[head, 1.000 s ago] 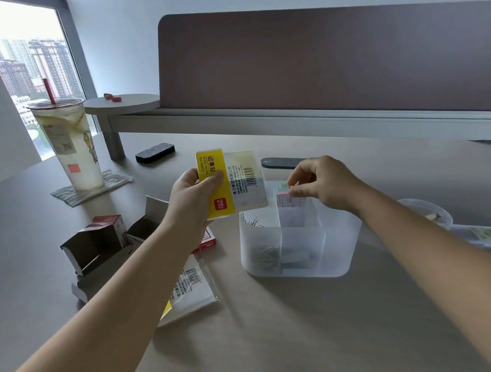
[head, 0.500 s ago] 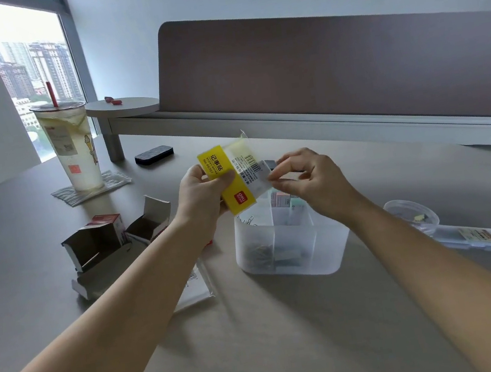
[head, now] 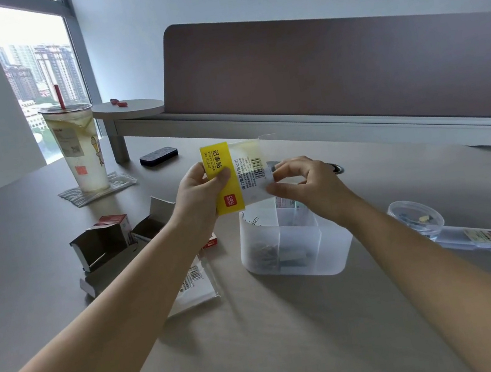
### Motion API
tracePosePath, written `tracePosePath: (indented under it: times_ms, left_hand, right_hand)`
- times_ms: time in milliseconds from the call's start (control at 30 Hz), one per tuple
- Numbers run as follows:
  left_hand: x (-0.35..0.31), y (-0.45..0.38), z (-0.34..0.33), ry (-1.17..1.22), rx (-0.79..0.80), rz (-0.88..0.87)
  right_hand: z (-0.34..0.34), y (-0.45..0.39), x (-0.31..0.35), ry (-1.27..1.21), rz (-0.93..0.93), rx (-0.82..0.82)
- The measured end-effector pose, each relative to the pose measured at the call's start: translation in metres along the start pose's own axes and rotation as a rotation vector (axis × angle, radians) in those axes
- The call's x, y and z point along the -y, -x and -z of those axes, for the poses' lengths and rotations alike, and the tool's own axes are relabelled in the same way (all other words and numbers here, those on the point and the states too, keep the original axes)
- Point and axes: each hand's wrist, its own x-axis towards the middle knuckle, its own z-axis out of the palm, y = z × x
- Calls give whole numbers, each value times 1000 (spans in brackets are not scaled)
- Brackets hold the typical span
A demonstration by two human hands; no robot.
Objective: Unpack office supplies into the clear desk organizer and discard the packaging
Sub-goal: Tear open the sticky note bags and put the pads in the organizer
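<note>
frosted plastic organizer [head: 295, 251] sits nearest us; just above its far rim our left hand [head: 198, 197] grips the sticky note pack [head: 233, 176] by its yellow end, our right hand [head: 304, 183] pinching the clear wrapper's right edge. a sharp tug could spill notes onto the desk [head: 261, 342].

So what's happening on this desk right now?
A person is unpacking office supplies. Their left hand grips the yellow end of a sticky-note pack held above the clear desk organizer, while the right hand pinches the wrapper's other end, apparently to open it. The organizer already holds paper clips and other items. Opened cardboard boxes lie on the desk to the left.
</note>
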Motion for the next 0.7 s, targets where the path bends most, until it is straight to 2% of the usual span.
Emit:
tracePosePath:
  times_ms: [233, 500, 700]
  left_hand:
    - [-3, 1, -2, 5, 54, -9]
    - [2, 1, -4, -31, 49, -26]
    - [4, -5, 4, -30, -13, -18]
  right_hand:
    - [4, 0, 6, -200, -78, 104]
    - [6, 0, -2, -366, -101, 47]
    - [16, -1, -13, -376, -99, -41]
